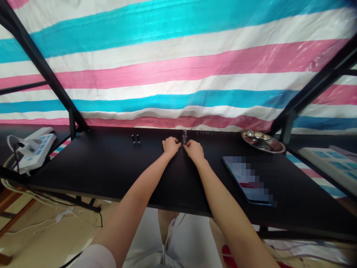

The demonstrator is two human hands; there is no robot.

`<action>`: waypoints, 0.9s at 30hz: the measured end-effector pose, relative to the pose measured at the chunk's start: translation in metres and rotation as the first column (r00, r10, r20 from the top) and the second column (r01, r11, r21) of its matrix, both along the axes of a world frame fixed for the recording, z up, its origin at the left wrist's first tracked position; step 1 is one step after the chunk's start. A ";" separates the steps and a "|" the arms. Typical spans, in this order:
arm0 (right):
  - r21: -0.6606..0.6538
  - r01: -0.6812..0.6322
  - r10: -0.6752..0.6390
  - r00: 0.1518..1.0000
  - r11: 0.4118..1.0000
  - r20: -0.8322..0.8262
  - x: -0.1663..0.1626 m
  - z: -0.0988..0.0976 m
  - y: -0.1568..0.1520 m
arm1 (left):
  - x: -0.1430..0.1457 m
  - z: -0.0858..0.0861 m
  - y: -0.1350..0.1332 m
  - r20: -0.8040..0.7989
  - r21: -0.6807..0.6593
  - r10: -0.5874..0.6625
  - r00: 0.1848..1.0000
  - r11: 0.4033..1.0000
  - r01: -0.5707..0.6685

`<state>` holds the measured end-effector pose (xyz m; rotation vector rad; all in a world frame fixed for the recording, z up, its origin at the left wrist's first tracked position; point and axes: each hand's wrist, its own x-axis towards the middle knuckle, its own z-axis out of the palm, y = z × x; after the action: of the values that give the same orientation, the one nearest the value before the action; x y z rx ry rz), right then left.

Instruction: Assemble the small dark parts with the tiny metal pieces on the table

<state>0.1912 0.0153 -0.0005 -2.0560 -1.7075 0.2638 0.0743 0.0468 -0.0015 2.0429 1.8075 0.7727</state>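
Fingers of my bare left hand (171,145) and bare right hand (195,149) are resting bent, near each other, and I cannot tell whether they are pinching anything. Small translucent pieces (184,137) are lying in a narrow cluster just beyond their tips on the flat black tabletop (111,163).

small pale pieces (184,136) — glinting; bunched in a narrow line; on black tabletop (117,163)

Glossy metal dish (263,142), matt tabletop (111,167)
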 end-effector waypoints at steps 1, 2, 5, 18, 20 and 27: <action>0.000 -0.002 0.002 1.000 1.000 -0.001 0.000 0.000 0.000 | 0.000 -0.001 0.001 -0.003 -0.004 0.006 1.000 1.000 -0.006; 0.000 -0.004 0.004 1.000 1.000 -0.001 0.000 0.000 0.000 | 0.001 -0.001 0.001 -0.007 -0.003 0.011 1.000 1.000 -0.012; 0.003 -0.011 0.011 1.000 1.000 0.006 0.000 0.001 -0.001 | 0.001 0.000 0.002 -0.031 0.000 0.022 0.999 1.000 -0.022; -0.043 -0.009 0.012 0.998 0.999 0.069 -0.006 0.009 -0.007 | -0.041 0.016 -0.044 -0.154 0.132 0.003 0.988 0.991 0.017; -0.003 -0.008 0.009 0.997 1.000 0.074 -0.008 0.011 -0.009 | -0.061 0.024 -0.051 -0.144 0.217 0.054 0.988 0.976 -0.021; 0.235 -0.060 0.057 0.998 0.970 0.018 -0.025 0.021 -0.022 | -0.126 0.057 -0.051 -0.259 0.208 0.274 0.926 0.952 -0.223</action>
<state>0.1664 -0.0071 0.0210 -1.8412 -1.7178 0.0638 -0.0515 -0.0042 0.0559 2.1519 2.2696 0.7578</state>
